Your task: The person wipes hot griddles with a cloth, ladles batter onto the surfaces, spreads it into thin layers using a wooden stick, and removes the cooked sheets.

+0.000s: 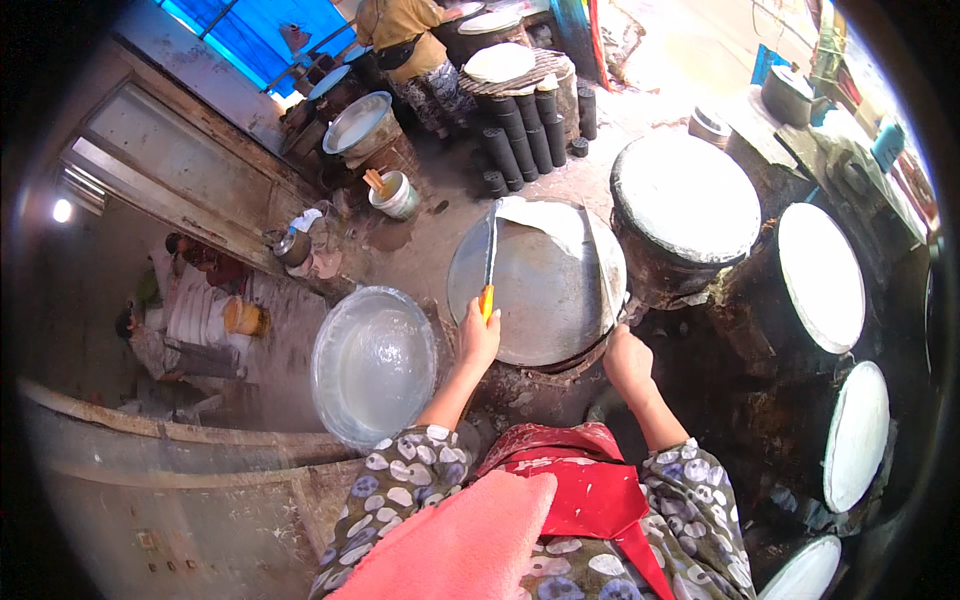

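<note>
My left hand (478,338) is wrapped round the yellow handle of a long, narrow-bladed spatula (491,248). Its blade reaches to the far left part of a round metal griddle (530,290). At the griddle's far side lies a thin white sheet of dough (548,222), partly lifted or folded. Beside the griddle's right edge my right hand (628,362) is closed on a long, thin stick-like thing (604,268) that runs away from me across the plate; its exact kind is unclear.
A basin of cloudy whitish liquid (374,365) stands left of the griddle. White-topped round stoves (686,197) curve along the right. Farther off are black cylindrical briquettes (519,140), a bucket with wooden handles (396,196) and a standing person (410,45). Other people (180,345) are lower left.
</note>
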Tool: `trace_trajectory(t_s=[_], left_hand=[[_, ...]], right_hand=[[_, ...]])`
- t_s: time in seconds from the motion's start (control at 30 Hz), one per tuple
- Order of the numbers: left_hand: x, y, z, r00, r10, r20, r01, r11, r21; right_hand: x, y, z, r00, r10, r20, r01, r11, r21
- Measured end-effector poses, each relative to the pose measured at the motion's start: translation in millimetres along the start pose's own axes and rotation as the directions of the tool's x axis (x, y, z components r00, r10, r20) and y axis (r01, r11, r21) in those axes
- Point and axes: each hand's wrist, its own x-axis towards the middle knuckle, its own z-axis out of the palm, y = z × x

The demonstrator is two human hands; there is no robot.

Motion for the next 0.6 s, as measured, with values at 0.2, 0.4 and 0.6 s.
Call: trace_trajectory(t_s=[0.2,0.4,0.6], left_hand=[[-17.8,0.9,-14.9,1.000,0.008,0.015,-0.008,0.999,-0.031],[-44.5,-9.4,-40.0,0.998,-0.057,0.007,0.057,0.998,0.002],[-74.8,-22.9,-66.3,0.996,-0.089,-0.019,0.089,0.996,-0.003]], right_hand=[[20.9,-26.5,1.7,0.966,-0.209,0.151,0.225,0.969,-0.097],[36.4,1.0,-4.9,0.969,-0.237,0.066,0.244,0.963,-0.113],[53.7,-9.3,-20.6,0.924,-0.363,0.121,0.377,0.916,-0.136]])
